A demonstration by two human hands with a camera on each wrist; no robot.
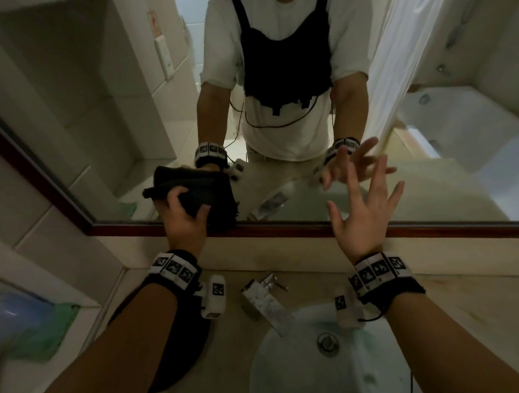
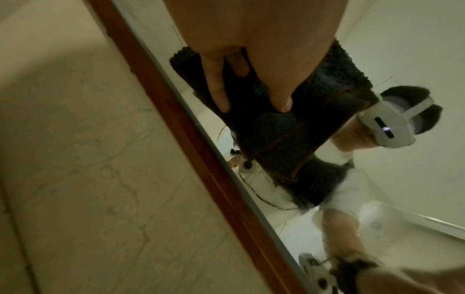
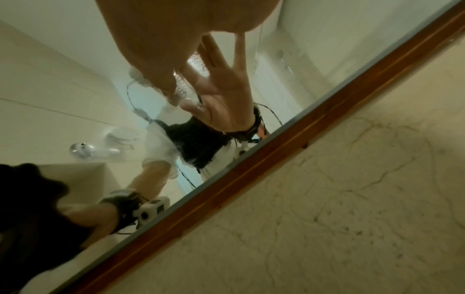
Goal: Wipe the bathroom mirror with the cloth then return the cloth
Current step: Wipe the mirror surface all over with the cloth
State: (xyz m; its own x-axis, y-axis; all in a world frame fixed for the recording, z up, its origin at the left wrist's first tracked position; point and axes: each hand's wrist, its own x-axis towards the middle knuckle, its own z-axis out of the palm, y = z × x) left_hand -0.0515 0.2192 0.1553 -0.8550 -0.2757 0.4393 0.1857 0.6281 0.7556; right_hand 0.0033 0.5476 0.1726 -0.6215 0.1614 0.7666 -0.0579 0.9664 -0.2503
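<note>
A dark fluffy cloth (image 1: pixel 198 190) is pressed against the lower left of the wood-framed mirror (image 1: pixel 107 98), just above the frame's bottom rail (image 1: pixel 280 227). My left hand (image 1: pixel 185 219) grips it, thumb and fingers curled over its folded edge. The left wrist view shows my left hand (image 2: pixel 254 105) on the cloth (image 2: pixel 276 129) against the glass. My right hand (image 1: pixel 368 214) is raised to the right with fingers spread and holds nothing; its tips are at or just off the glass. In the right wrist view the right hand (image 3: pixel 156 59) meets its reflection, and the cloth (image 3: pixel 30 208) shows at lower left.
Below the mirror a beige stone counter holds a chrome faucet (image 1: pixel 264 301) and a white round sink (image 1: pixel 302 379). A dark round object (image 1: pixel 183 357) lies under my left forearm. Blue and green plastic (image 1: pixel 35 325) sits at the far left. The mirror reflects a person and a bathtub.
</note>
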